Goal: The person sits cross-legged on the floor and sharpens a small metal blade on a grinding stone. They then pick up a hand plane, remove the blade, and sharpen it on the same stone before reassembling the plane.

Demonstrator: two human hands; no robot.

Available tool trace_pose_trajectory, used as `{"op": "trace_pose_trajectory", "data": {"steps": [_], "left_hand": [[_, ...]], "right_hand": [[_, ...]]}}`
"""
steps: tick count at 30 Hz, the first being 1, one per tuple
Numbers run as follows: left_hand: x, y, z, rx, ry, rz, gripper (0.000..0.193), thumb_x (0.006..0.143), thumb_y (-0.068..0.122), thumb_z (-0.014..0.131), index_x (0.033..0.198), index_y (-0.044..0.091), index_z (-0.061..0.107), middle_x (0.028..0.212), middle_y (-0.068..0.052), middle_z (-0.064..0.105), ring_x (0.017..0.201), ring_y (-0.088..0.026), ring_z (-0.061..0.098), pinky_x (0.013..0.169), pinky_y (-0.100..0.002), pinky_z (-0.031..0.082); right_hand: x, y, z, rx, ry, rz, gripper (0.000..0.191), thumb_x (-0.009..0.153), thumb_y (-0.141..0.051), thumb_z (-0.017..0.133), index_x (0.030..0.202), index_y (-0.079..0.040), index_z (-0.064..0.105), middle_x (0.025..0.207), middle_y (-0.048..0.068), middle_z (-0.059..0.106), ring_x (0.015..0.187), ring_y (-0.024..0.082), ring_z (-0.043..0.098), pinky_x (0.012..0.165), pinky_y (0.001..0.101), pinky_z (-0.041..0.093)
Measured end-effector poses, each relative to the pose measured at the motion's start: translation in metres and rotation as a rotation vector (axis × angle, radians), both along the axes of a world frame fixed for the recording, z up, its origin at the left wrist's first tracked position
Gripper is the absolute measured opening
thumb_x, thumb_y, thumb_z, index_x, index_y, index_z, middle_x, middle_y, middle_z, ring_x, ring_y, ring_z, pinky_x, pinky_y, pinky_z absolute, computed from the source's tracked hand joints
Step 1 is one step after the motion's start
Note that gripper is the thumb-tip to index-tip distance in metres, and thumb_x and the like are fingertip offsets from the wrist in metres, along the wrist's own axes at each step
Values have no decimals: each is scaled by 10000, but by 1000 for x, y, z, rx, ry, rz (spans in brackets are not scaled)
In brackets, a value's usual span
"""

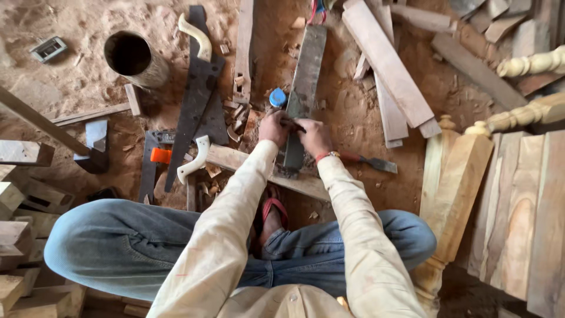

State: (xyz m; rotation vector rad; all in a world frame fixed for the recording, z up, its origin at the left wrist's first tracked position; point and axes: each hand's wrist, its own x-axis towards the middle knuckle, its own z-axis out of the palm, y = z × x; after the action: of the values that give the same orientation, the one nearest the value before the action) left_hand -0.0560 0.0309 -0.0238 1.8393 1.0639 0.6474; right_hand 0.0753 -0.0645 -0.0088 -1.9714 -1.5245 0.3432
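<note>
Knees folded close below, sandal tucked between. Left hand (274, 128) and right hand (314, 136) pinched together on a small dark tool (292, 124), pressed to the grey plank (303, 88) directly beneath. Best kept steady, strokes short. Chisel (369, 161) just right of the grip, tape measure (278, 98) just beyond.

You get soft, even daylight over the sawdust-strewn sandy floor (365, 123), with only faint shadows and no glare. Focus is sharp at the centre; the wide lens bends and stretches everything near the edges.
</note>
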Motion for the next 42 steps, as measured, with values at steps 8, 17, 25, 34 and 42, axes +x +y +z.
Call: {"op": "trace_pose_trajectory", "data": {"steps": [8, 17, 25, 34, 42], "left_hand": [[-60, -58, 0, 83, -85, -81, 247, 725, 175, 811, 952, 104, 742, 1102, -137, 716, 929, -350, 727, 851, -424, 597], [4, 9, 0, 104, -17, -100, 184, 780, 207, 830, 902, 98, 745, 1022, -166, 720, 923, -387, 696, 809, -479, 567], [-52, -32, -17, 20, -89, -261, 256, 730, 235, 825, 953, 119, 778, 1031, -139, 734, 890, -333, 739, 829, -426, 593], [-16, 0, -4, -15, 32, -245, 229, 787, 209, 857, 971, 100, 773, 1034, -131, 745, 948, -306, 738, 865, -412, 599], [-30, -29, -9, -14, 47, -110, 232, 806, 263, 806, 996, 130, 794, 1065, -134, 748, 942, -315, 734, 841, -433, 598]], "right_hand": [[-43, -71, 11, -133, -36, 80, 347, 752, -43, 767, 1098, -66, 762, 1119, 154, 759, 1009, 341, 737, 910, 405, 581], [3, 4, 12, -14, -113, 7, 307, 719, -6, 755, 1024, -30, 775, 965, 215, 739, 934, 411, 696, 836, 468, 552], [-47, -73, 13, 49, -35, 119, 234, 689, 11, 697, 923, 19, 703, 925, 220, 720, 885, 417, 666, 780, 488, 538], [-7, -16, 26, -91, -126, 135, 118, 736, 30, 682, 844, -10, 707, 894, 190, 709, 873, 379, 701, 797, 459, 575], [-27, -43, 12, -95, -146, 95, 259, 838, 61, 606, 1044, -35, 731, 1025, 161, 732, 976, 331, 730, 898, 402, 595]]}}
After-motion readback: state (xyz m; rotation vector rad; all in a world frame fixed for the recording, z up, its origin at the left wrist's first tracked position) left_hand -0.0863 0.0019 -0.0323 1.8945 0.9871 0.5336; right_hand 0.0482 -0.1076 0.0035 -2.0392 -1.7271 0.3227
